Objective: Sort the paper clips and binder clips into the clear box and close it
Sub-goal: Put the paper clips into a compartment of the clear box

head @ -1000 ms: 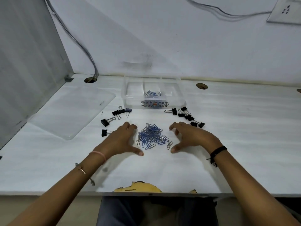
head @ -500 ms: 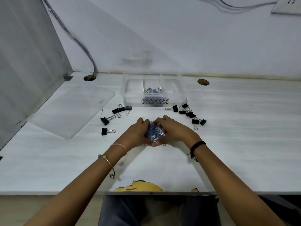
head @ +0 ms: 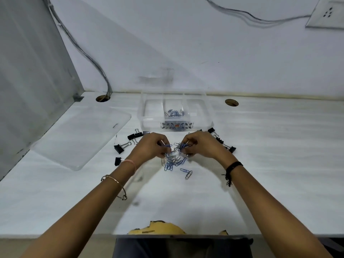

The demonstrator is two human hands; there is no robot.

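Note:
A clear box (head: pixel 149 122) with three compartments stands open at the back of the white desk; a few blue paper clips (head: pixel 175 113) lie in its middle compartment. In front of it my left hand (head: pixel 151 147) and my right hand (head: pixel 200 145) are each raised a little and pinched on a bunch of blue paper clips. More paper clips (head: pixel 173 162) lie loose on the desk under and just below the hands. Black binder clips lie in two groups: left (head: pixel 128 144) and right (head: pixel 222 141) of the hands.
The clear lid (head: pixel 81 138) lies flat to the left of the box. Two cable holes (head: pixel 102 98) (head: pixel 231 102) sit at the back of the desk, a cable running into the left one. A chipped spot (head: pixel 160 229) marks the desk's front edge.
The hands first closed in on the pile from both sides and cupped it together. Now they have lifted apart, each holding some clips, and several clips have dropped back onto the desk.

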